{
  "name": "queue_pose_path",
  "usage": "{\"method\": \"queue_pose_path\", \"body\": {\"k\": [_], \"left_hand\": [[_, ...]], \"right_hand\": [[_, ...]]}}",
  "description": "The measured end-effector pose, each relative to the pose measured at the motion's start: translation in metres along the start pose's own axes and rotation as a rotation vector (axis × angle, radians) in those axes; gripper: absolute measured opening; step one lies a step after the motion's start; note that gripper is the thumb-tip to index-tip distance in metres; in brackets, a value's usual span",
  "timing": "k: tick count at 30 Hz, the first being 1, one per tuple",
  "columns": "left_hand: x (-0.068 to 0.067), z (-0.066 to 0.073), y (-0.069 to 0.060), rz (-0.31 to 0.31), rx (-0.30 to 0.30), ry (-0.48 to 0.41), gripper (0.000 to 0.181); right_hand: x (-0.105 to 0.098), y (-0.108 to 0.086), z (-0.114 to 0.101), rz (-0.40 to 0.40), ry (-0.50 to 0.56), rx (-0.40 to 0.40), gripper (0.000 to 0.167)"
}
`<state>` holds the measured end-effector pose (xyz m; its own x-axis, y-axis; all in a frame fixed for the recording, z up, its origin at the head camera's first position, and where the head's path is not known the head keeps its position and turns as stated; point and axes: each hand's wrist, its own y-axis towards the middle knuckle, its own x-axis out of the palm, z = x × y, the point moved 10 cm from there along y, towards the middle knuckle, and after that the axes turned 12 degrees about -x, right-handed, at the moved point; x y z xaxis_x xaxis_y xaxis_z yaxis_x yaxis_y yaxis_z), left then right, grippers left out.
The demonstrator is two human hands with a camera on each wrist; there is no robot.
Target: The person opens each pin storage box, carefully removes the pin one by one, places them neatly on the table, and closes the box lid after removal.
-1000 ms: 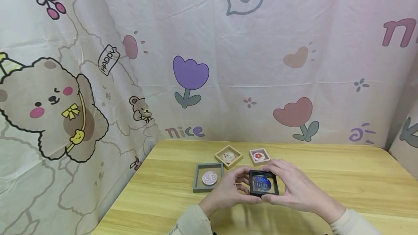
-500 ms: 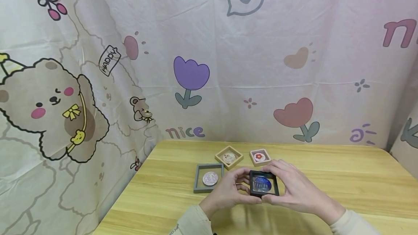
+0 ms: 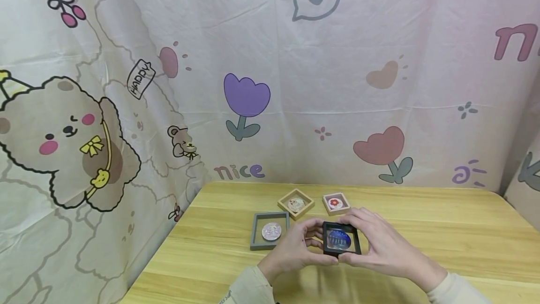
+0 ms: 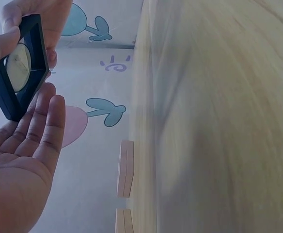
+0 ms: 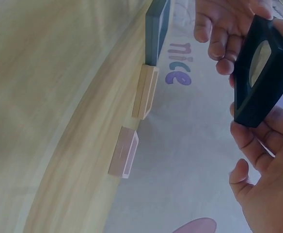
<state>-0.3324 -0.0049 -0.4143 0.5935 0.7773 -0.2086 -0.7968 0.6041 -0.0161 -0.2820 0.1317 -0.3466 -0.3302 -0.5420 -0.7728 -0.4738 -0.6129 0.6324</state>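
Note:
In the head view, a black square display frame (image 3: 342, 252) with a clear window encloses a dark blue round badge (image 3: 339, 239). My left hand (image 3: 295, 247) pinches the frame's left side between thumb and fingers. On the opposite side, my right hand (image 3: 381, 243) grips it by the upper and lower edges. Both wrist views show the frame raised off the table and tilted; the badge's back (image 4: 19, 67) looks pale in the left wrist view. Some fingers of each hand are spread behind or below the frame.
On the wooden table (image 3: 443, 233) lie a grey frame (image 3: 253, 231) with a pale lilac badge, a tan wooden frame (image 3: 304, 210) set cornerwise, and a small pinkish frame (image 3: 337, 211) with a red-flower badge. A printed cloth (image 3: 295, 60) hangs behind the table.
Almost nothing differs. Both hands keep the same hold on the black frame, which has tilted or dropped very slightly; the other frames stay in place.

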Motion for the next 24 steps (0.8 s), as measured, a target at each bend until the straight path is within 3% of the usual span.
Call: {"method": "queue_pose_path", "body": {"k": [7,17,24], "left_hand": [[0.0024,0.0004,-0.001,0.0,0.016,0.021,0.064],[0.0018,-0.0034,0.0006,0.025,-0.023,-0.016,0.062],[0.0,-0.0029,0.0005,0.044,-0.007,-0.042,0.07]], "right_hand": [[-0.0036,-0.0007,0.0003,0.0,0.037,0.009,0.053],[-0.0008,-0.0008,0.0041,-0.021,0.034,0.038,0.053],[-0.0013,0.0008,0.0088,-0.023,0.056,0.054,0.053]]}}
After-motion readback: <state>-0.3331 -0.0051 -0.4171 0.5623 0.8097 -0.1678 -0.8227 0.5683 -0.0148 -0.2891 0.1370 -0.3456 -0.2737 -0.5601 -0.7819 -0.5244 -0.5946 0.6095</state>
